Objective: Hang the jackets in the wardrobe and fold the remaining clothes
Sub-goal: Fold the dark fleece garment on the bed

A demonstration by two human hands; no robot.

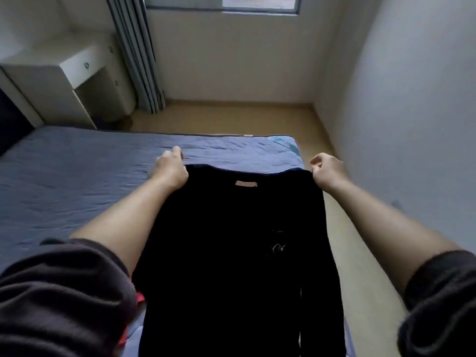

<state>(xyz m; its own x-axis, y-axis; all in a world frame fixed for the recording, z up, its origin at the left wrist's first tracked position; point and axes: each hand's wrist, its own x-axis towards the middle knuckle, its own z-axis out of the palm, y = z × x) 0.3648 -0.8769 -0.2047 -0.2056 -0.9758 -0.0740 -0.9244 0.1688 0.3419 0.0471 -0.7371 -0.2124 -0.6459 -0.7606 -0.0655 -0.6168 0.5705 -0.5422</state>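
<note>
A black garment (239, 243) with a small pink label near its collar hangs spread out in front of me, above the bed. My left hand (171, 167) grips its top left corner, at the shoulder. My right hand (328, 171) pinches the top right corner. Both arms are stretched forward, holding the top edge taut and roughly level. The lower part of the garment runs down out of view. A bit of red cloth (139, 297) peeks out beside my left sleeve.
The bed (64, 181) with a blue-grey sheet fills the left and middle. Beyond it lie wooden floor (231, 119), a white cabinet (77, 81) at the left, a grey curtain (139, 60) and a window. A white wall (412, 112) stands close on the right.
</note>
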